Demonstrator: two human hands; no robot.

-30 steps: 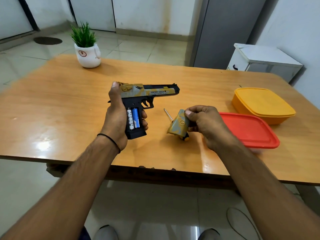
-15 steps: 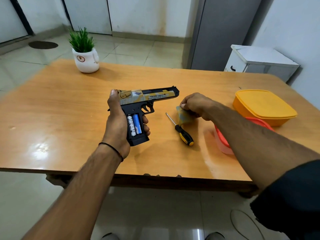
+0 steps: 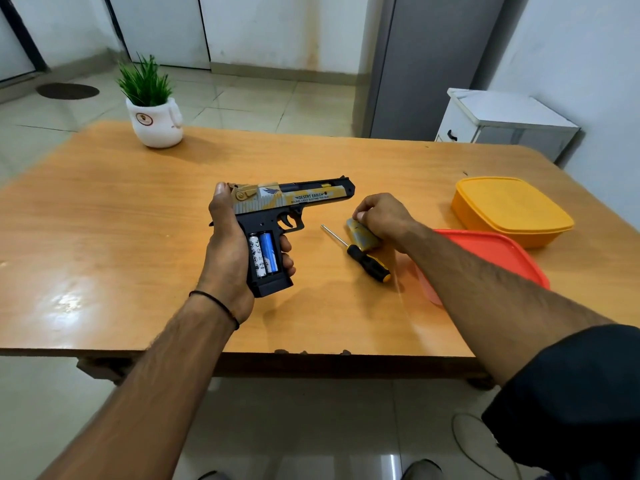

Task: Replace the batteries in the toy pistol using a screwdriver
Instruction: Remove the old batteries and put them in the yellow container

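My left hand (image 3: 227,252) grips the toy pistol (image 3: 298,199) by its black grip and holds it above the table, barrel pointing right. The grip's battery bay is uncovered, showing a white battery (image 3: 256,256) and a blue battery (image 3: 268,252) side by side. My right hand (image 3: 382,216) rests on the table to the right of the pistol, fingers closed on the gold camouflage battery cover (image 3: 362,233), which touches the tabletop. A screwdriver (image 3: 363,259) with a black and yellow handle lies on the table just below the cover, its tip pointing up-left.
The wooden table (image 3: 104,237) carries a red lidded box (image 3: 498,254) under my right forearm and a yellow lidded box (image 3: 509,209) behind it. A white pot with a green plant (image 3: 154,116) stands at the far left. A white cabinet (image 3: 502,123) stands beyond the table.
My right hand carried the battery cover from mid-air down onto the table, just past the screwdriver. The screwdriver, first hidden behind the cover, now lies in plain sight. The pistol stayed in my left hand.
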